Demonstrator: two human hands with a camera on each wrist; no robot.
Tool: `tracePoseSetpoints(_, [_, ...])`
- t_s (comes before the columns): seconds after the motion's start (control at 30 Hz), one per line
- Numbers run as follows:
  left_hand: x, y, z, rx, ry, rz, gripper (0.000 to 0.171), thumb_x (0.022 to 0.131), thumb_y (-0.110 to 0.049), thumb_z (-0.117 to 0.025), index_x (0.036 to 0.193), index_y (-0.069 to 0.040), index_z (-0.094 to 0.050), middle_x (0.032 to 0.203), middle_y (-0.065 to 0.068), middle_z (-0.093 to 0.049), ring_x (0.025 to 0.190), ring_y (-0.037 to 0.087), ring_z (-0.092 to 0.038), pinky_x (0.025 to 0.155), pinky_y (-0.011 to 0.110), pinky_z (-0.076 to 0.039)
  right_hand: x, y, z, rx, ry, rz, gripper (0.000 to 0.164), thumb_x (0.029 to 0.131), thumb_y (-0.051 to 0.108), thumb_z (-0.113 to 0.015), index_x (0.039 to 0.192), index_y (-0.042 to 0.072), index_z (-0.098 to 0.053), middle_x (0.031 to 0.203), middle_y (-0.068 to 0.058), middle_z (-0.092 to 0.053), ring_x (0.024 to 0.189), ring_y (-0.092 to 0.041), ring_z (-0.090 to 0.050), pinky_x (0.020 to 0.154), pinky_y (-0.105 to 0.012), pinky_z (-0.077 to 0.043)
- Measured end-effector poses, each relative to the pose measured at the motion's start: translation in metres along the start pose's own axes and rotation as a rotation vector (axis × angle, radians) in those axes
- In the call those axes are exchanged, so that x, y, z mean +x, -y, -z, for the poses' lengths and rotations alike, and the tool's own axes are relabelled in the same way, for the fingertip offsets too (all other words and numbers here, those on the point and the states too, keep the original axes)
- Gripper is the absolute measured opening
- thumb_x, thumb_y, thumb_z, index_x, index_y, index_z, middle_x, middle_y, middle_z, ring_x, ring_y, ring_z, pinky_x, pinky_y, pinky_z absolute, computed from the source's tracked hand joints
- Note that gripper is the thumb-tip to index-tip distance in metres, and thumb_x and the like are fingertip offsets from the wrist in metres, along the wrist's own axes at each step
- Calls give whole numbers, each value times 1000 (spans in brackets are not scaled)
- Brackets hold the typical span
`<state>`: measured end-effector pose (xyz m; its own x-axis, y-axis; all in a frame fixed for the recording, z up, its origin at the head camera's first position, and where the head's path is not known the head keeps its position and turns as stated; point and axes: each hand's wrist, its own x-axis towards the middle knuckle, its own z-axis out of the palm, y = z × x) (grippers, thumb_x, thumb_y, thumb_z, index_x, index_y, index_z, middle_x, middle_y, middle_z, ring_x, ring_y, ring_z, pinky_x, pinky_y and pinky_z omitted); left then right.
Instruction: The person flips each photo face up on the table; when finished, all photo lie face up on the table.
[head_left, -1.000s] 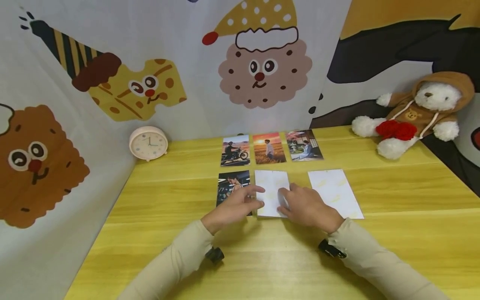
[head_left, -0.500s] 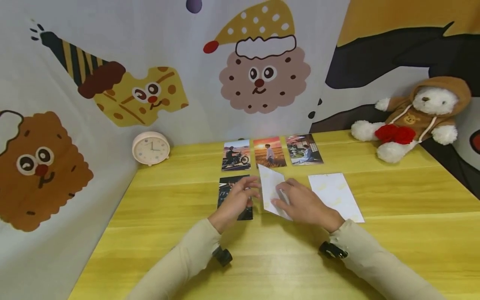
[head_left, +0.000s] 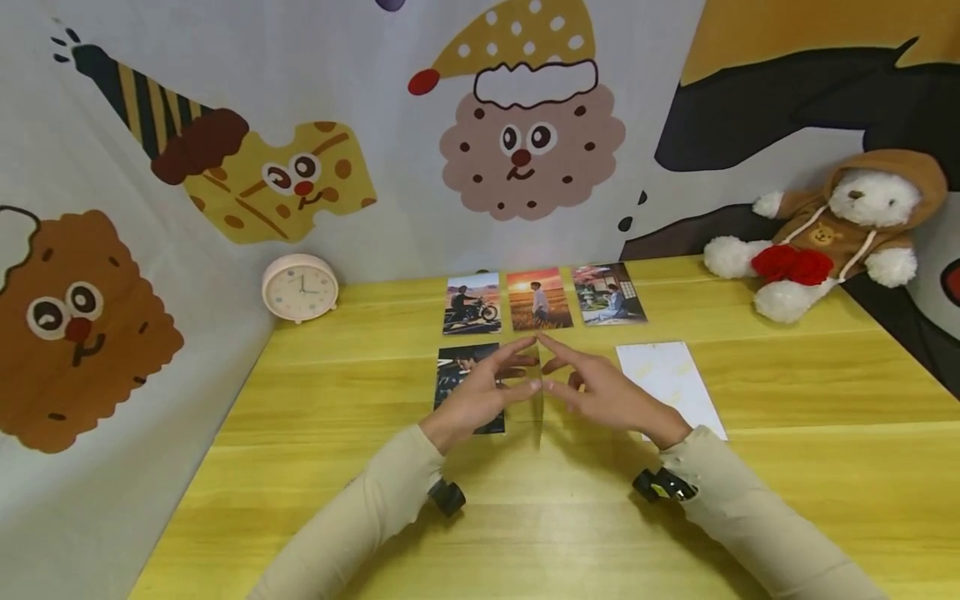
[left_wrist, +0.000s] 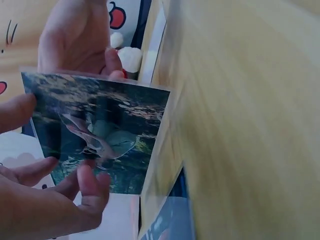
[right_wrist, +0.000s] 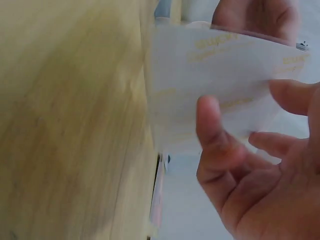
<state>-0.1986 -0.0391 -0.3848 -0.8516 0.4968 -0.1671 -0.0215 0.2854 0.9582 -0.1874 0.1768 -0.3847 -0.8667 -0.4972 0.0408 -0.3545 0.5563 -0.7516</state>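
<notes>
One thin, glossy, rectangular photo card (left_wrist: 130, 115) is being held upright over the yellow wood-grain desk (head_left: 525, 533): the fingers of the left hand (head_left: 476, 396) and right hand (head_left: 609, 396) are grasping it from opposite faces, probably because paired support is steadying something so slim. A dark rectangular print (head_left: 453, 367) is lying to its left, a white rectangular card (head_left: 670, 379) to its right.

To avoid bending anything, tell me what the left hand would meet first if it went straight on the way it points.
The left hand would first meet the photo card, upright, picture side towards the hand; they seem to touch, though depth is unclear. Behind the card comes the right hand.
</notes>
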Motion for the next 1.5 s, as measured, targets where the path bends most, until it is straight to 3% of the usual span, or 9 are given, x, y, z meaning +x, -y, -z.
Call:
tracePoseSetpoints(0.33, [3,-7,2,106,-31,-57,76,89,-31,-77,151,-45,-36,154,0,-45,143,33,-42,113,56,-40,-1,6,5,164,-80,14,57,107,28,-49,159,15,-30,126,-27,-65,73,-29,-70,60,-31,-50])
tracePoseSetpoints(0.57, [3,-16,-2,414,-66,-169,80,87,-33,-80,154,-36,-37,143,8,-47,122,29,-52,97,51,-49,-4,9,5,134,-175,50,81,99,12,-62,163,22,-14,101,-15,-75,63,-18,-66,54,-28,-49])
tracePoseSetpoints(0.7, [1,-15,2,548,-102,-211,77,87,-37,-79,153,-33,-40,142,10,-44,120,33,-47,93,52,-46,-5,7,6,177,-174,82,81,96,1,-62,162,23,-20,63,-2,-53,46,-14,-46,48,-27,-40])
tracePoseSetpoints(0.87, [-3,-14,18,698,-189,-213,70,87,-40,-78,149,-30,-48,145,12,-46,131,39,-42,104,62,-39,-10,0,11,290,-203,60,76,95,0,-63,159,23,-30,59,3,-27,45,-10,-23,47,-30,-32])
tracePoseSetpoints(0.97, [-4,-14,26,663,-181,-195,69,88,-36,-78,150,-30,-47,142,13,-53,130,39,-50,105,59,-44,-13,-4,14,351,-220,31,76,96,0,-62,159,26,-29,58,3,-27,45,-15,-25,47,-32,-32])
tracePoseSetpoints(1.1, [-3,-11,30,490,-149,-216,68,89,-21,-77,150,-25,-46,112,8,-69,100,29,-67,78,37,-56,-13,-7,17,382,-229,8,77,96,1,-61,160,27,-27,58,3,-29,46,-16,-29,49,-32,-34])
tracePoseSetpoints(1.23, [0,-5,29,385,-148,-224,66,87,-12,-78,147,-20,-51,89,2,-68,80,18,-65,67,29,-52,-13,-13,19,380,-223,-51,77,95,2,-63,159,27,-28,65,4,-50,49,-17,-39,49,-33,-36])
tracePoseSetpoints(1.37, [6,-2,25,380,-125,-153,68,85,-13,-80,146,-19,-51,89,1,-69,79,12,-66,76,29,-56,-12,-20,21,317,-195,-118,72,94,3,-65,157,20,-34,85,-6,-65,51,-22,-47,47,-32,-39])
tracePoseSetpoints(1.5, [15,0,19,492,-73,-59,70,85,-18,-81,148,-19,-49,82,-1,-69,71,14,-67,71,30,-56,-8,-27,21,194,-129,-166,67,92,2,-68,152,10,-41,84,-13,-60,53,-19,-59,50,-32,-51])
